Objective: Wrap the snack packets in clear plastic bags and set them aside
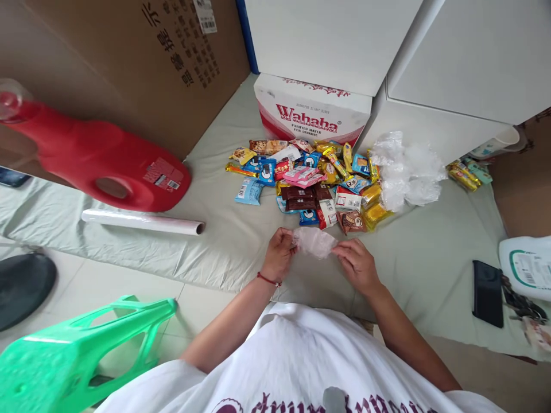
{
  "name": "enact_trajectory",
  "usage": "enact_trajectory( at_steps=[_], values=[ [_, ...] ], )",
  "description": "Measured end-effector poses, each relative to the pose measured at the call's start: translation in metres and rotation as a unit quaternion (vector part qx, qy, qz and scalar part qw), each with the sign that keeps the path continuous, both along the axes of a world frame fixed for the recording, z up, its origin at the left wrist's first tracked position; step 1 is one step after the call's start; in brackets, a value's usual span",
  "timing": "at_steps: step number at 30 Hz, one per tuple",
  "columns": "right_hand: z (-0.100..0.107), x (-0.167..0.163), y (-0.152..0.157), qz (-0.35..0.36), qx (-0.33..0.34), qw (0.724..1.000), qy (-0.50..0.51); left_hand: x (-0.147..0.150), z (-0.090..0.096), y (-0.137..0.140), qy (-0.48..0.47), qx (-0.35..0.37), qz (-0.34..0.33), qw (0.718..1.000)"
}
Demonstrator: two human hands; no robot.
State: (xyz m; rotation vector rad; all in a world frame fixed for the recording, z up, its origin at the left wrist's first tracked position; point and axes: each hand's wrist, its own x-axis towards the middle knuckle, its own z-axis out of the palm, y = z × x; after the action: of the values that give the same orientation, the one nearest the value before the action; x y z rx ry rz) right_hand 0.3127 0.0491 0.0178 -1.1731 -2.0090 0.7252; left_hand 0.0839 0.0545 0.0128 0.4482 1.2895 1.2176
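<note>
Stretched between my two hands is a piece of thin, crinkled see-through plastic; whether it is a bag or loose film I cannot tell. My left hand pinches its left end, and a red cord bracelet circles that wrist. At the other end, the fingers of my right hand are closed on the plastic. Just beyond lies a pile of small wrapped snacks in blue, yellow, pink, brown and red packets. Several crumpled see-through plastic bundles rest against the pile's right side.
A Wahaha water carton stands behind the snacks, before white cabinets. Leftward are a red jug, a film-like roll and a green stool. A phone and white bottle lie right.
</note>
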Motion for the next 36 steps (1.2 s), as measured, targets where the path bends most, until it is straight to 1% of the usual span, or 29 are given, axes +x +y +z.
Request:
enact_trajectory(
  at_steps=[1,3,4,5,6,8,10,11,12,13,14,15,16,17,19,20,21,23,24,25,26,27,29,30,31,34,36],
  values=[
    [-0.006,0.002,-0.001,-0.035,-0.033,0.998,0.028,-0.001,0.001,-0.001,-0.009,0.009,0.004,1.000],
    [-0.015,0.001,-0.002,-0.094,-0.099,0.987,0.086,0.000,0.004,-0.004,-0.019,0.034,-0.004,0.999],
    [-0.017,-0.002,-0.002,-0.108,-0.118,0.982,0.103,0.001,0.005,-0.005,-0.023,0.046,-0.013,0.999],
    [-0.018,-0.007,-0.002,-0.108,-0.119,0.981,0.104,0.002,0.006,-0.007,-0.027,0.057,-0.024,0.998],
    [-0.015,-0.013,-0.001,-0.099,-0.100,0.986,0.088,0.004,0.006,-0.009,-0.030,0.064,-0.033,0.997],
    [-0.006,-0.026,-0.001,-0.070,-0.020,0.997,0.020,0.008,0.005,-0.012,-0.020,0.072,-0.042,0.996],
    [0.005,-0.038,-0.001,-0.049,0.054,0.996,-0.044,0.011,0.003,-0.016,0.017,0.077,-0.041,0.996],
    [0.010,-0.041,-0.001,-0.040,0.068,0.995,-0.058,0.011,0.002,-0.018,0.038,0.082,-0.042,0.995],
    [0.013,-0.043,0.000,-0.032,0.064,0.996,-0.056,0.011,0.001,-0.020,0.055,0.086,-0.045,0.994],
    [0.015,-0.042,0.001,-0.027,0.042,0.998,-0.036,0.009,0.001,-0.021,0.060,0.090,-0.048,0.993],
    [0.016,-0.040,0.003,-0.025,0.004,1.000,-0.001,0.005,0.000,-0.021,0.055,0.091,-0.054,0.993],
    [0.015,-0.037,0.005,-0.029,-0.050,0.997,0.045,0.001,-0.001,-0.020,0.041,0.088,-0.066,0.993],
    [0.015,-0.033,0.007,-0.035,-0.117,0.988,0.096,-0.005,-0.002,-0.019,0.021,0.081,-0.085,0.993],
    [0.014,-0.029,0.009,-0.044,-0.191,0.970,0.145,-0.012,-0.004,-0.017,0.004,0.072,-0.111,0.991],
    [0.014,-0.023,0.010,-0.065,-0.326,0.916,0.223,-0.024,-0.007,-0.012,0.004,0.061,-0.156,0.986],
    [0.015,-0.023,0.010,-0.076,-0.373,0.890,0.250,-0.029,-0.008,-0.010,0.029,0.062,-0.152,0.986],
    [0.015,-0.024,0.009,-0.089,-0.404,0.869,0.273,-0.033,-0.008,-0.009,0.070,0.069,-0.124,0.987],
    [0.017,-0.030,0.006,-0.123,-0.423,0.843,0.309,-0.036,-0.006,-0.010,0.160,0.094,-0.035,0.982],
    [0.017,-0.035,0.004,-0.141,-0.421,0.835,0.326,-0.035,-0.003,-0.013,0.185,0.109,-0.009,0.977],
    [0.017,-0.040,0.002,-0.156,-0.416,0.829,0.340,-0.032,0.001,-0.017,0.188,0.122,-0.014,0.974],
    [0.016,-0.045,0.000,-0.168,-0.412,0.823,0.354,-0.027,0.005,-0.022,0.172,0.134,-0.048,0.975],
    [0.015,-0.050,-0.001,-0.173,-0.411,0.818,0.364,-0.022,0.008,-0.027,0.145,0.142,-0.097,0.974],
    [0.013,-0.059,-0.004,-0.161,-0.420,0.810,0.376,-0.008,0.012,-0.033,0.093,0.147,-0.189,0.966],
    [0.013,-0.062,-0.005,-0.144,-0.430,0.807,0.379,-0.001,0.012,-0.034,0.075,0.145,-0.208,0.964],
    [0.013,-0.064,-0.006,-0.123,-0.440,0.802,0.384,0.005,0.010,-0.035,0.063,0.139,-0.207,0.966],
    [0.014,-0.062,-0.006,-0.061,-0.467,0.782,0.408,0.011,0.000,-0.031,0.040,0.111,-0.151,0.981],
    [0.015,-0.055,-0.005,-0.048,-0.474,0.774,0.418,0.008,-0.007,-0.029,0.035,0.092,-0.128,0.987]
  ],
)
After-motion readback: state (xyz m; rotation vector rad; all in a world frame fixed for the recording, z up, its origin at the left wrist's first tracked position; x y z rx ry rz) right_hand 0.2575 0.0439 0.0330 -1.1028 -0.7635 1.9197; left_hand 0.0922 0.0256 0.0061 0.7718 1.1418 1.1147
